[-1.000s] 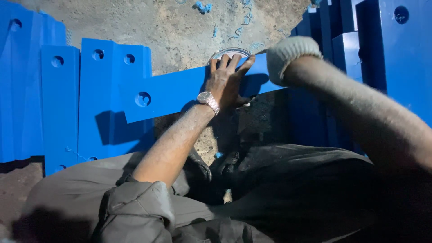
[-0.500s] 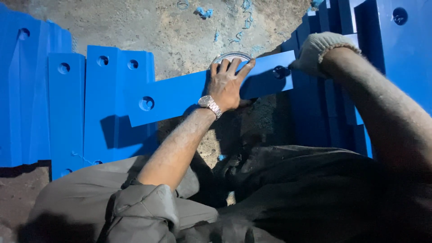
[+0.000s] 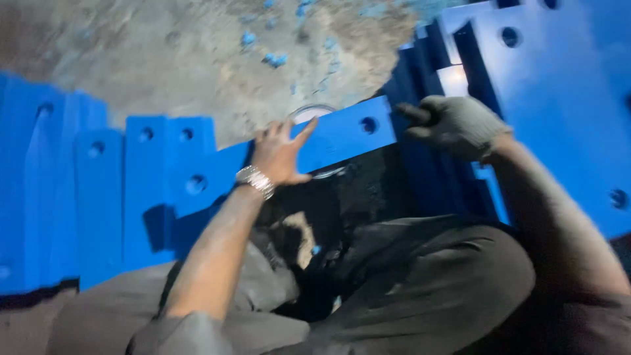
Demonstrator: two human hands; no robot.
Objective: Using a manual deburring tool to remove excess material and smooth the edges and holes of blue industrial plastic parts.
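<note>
left hand (image 3: 279, 154): bare, pressed flat on blue plate (image 3: 342, 135)
right hand (image 3: 453, 121): gloved, loosely curled, holding nothing
plate: likely stiff, heavy; grip long edges

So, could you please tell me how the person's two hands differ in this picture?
The left hand is bare, with a metal wristwatch at the wrist; the right hand wears a grey knit glove and no watch shows. The left hand lies flat, fingers spread, on the long blue bar; the right hand is curled, off the bar's end, in front of the blue plates stacked there. Both reach forward over the person's knees.
</note>
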